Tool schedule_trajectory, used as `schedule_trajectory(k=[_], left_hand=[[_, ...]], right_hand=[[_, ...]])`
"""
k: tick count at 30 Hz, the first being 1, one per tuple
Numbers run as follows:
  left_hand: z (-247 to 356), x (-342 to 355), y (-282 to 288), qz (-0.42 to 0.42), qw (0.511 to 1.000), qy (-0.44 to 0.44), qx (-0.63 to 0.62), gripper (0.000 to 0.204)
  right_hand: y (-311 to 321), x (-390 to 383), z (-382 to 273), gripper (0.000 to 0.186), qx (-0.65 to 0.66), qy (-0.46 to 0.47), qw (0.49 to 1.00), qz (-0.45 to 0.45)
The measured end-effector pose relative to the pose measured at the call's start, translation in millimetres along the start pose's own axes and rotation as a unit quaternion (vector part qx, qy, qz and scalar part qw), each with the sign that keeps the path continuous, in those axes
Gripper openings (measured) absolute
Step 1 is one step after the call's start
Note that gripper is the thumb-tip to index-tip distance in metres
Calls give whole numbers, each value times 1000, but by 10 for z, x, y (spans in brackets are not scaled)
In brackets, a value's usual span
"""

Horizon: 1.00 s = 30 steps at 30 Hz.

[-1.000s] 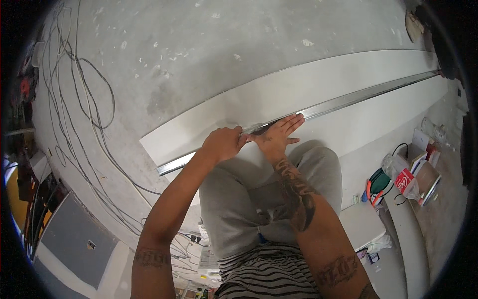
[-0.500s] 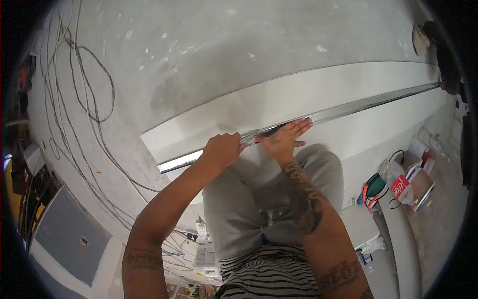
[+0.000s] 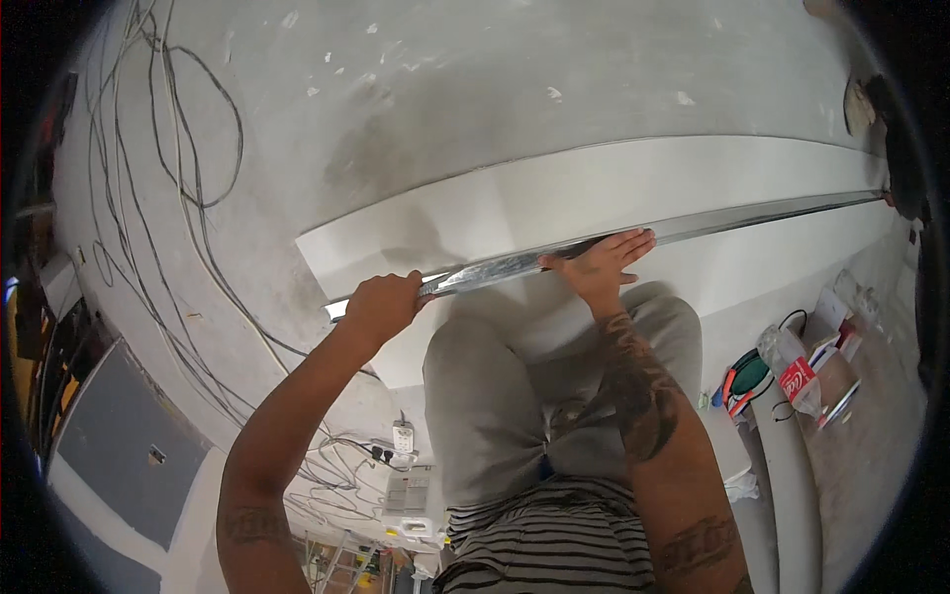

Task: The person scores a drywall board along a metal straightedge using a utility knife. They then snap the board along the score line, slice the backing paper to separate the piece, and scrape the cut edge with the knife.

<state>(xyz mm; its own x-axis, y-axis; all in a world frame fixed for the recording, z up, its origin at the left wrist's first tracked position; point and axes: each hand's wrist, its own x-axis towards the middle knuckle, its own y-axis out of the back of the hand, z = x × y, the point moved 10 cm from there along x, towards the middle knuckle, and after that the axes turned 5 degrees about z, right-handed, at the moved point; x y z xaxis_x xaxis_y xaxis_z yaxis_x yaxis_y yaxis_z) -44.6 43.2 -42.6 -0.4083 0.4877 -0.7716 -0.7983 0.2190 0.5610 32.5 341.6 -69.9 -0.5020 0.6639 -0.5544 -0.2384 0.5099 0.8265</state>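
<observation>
A long, shiny metal strip [image 3: 727, 220] lies lengthwise along a long white board [image 3: 554, 188] in front of my knees. My left hand [image 3: 386, 309] is closed round the strip near its left end, fingertips and thumb meeting at its edge; my palm and what lies under it are hidden. Between my hands a wider, bright silvery stretch of the strip shows. My right hand [image 3: 599, 269] rests flat on the strip further right, fingers stretched out and thumb apart, pressing on it.
Loose cables [image 3: 188, 188] trail over the grey floor at left, down to a power strip [image 3: 403, 436]. A grey-and-white panel [image 3: 139, 450] stands lower left. At right lie a bottle with a red label [image 3: 797, 376] and clutter. A dark shape [image 3: 902, 148] is by the strip's far end.
My left hand has slid left along the strip, widening the gap between my hands. My right hand stays about where it was on the strip; the view has shifted slightly.
</observation>
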Motion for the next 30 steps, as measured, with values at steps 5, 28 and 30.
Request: schedule_trajectory(k=[5, 28, 30], left_hand=[[-319, -197, -47, -24, 999, 35, 20, 35], [-2508, -1688, 7, -39, 943, 250, 216, 35], [-2292, -1690, 154, -20, 936, 280, 213, 35]], right_hand=[[-75, 43, 52, 161, -15, -26, 1000, -6], [-301, 168, 283, 168, -1, -16, 1000, -11], [-307, 161, 280, 167, -52, -2, 999, 1]])
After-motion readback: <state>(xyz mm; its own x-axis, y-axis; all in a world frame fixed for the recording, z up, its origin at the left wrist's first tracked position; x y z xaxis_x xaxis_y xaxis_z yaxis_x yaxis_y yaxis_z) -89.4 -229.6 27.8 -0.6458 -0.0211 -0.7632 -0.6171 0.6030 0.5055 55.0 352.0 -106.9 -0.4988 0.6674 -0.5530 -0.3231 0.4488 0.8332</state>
